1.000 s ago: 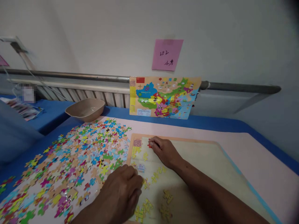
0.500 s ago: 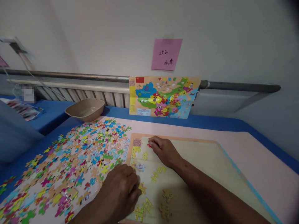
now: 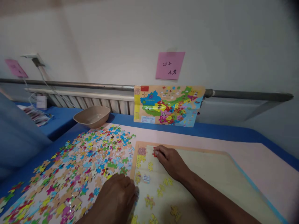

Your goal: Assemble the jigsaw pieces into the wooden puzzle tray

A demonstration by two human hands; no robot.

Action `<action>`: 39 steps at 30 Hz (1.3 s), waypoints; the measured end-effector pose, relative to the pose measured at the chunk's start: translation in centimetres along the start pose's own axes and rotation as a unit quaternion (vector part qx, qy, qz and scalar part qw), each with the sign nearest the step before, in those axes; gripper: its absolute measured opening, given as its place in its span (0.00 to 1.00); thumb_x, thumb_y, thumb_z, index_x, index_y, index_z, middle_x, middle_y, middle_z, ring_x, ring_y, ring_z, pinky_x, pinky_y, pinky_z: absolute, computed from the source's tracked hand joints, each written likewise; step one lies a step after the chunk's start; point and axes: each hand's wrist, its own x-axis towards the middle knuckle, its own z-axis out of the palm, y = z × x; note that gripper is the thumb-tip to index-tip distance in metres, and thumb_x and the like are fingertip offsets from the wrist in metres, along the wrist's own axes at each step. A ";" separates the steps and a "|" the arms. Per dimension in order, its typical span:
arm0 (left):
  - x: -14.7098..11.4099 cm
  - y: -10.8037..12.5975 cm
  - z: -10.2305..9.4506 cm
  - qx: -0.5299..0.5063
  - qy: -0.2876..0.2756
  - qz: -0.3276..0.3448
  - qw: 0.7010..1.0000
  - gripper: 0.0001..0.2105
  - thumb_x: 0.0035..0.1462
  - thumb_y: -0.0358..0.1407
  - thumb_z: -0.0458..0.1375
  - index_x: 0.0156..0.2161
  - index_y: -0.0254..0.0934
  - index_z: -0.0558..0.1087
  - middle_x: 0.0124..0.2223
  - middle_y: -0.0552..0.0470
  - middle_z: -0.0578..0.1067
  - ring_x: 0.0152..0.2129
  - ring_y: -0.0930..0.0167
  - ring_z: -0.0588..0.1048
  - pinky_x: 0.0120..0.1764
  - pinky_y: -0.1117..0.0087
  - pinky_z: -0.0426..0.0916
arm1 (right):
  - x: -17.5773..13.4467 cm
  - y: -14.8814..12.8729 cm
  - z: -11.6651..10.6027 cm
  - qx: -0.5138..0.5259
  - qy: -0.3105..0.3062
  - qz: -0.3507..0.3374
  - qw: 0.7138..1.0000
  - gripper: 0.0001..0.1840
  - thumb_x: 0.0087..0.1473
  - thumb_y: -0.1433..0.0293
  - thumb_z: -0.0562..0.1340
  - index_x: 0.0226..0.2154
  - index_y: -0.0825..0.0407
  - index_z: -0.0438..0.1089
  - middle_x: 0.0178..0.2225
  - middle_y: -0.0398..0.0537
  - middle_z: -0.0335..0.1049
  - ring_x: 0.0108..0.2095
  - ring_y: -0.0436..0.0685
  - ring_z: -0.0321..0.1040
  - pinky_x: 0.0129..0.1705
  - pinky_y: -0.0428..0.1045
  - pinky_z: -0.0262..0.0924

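Right hand [image 3: 171, 160] pinches red jigsaw piece [image 3: 154, 153], eleven o'clock on puzzle board [image 3: 210, 174]; left hand [image 3: 116, 193] curled (can't tell if holding). Its sweep could scatter yellow pieces [image 3: 149, 201].

Two bare hands, one left hand [image 3: 119, 190] and one right hand [image 3: 172, 159], are seen at one rectangular cream puzzle board edged in orange and blue [image 3: 210, 174]. The board carries one small red cardboard-like puzzle piece [image 3: 154, 154], one printed white-and-pale-blue puzzle piece [image 3: 146, 178] and at least seven yellow puzzle pieces [image 3: 149, 201]. Flat, multicoloured puzzle pieces [image 3: 77, 174] in one broad spread beside it overlap too heavily for an exact count. Also pictured: one colourful printed map sheet [image 3: 168, 107], one shallow beige bowl [image 3: 92, 122], one long grey metal rail [image 3: 252, 95], one dark plug [image 3: 36, 62] and two pink paper notes [image 3: 170, 67].
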 end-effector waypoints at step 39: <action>-0.8 -0.5 3.0 0.168 -0.077 0.084 0.979 0.29 0.70 0.57 0.54 0.59 0.35 0.77 0.62 0.38 0.77 0.54 0.54 0.78 0.49 0.58 0.73 | 0.0 -0.4 -0.3 -0.002 -0.010 0.000 1.000 0.16 0.70 0.58 0.54 0.39 0.46 0.74 0.35 0.45 0.80 0.35 0.58 0.75 0.39 0.52 0.62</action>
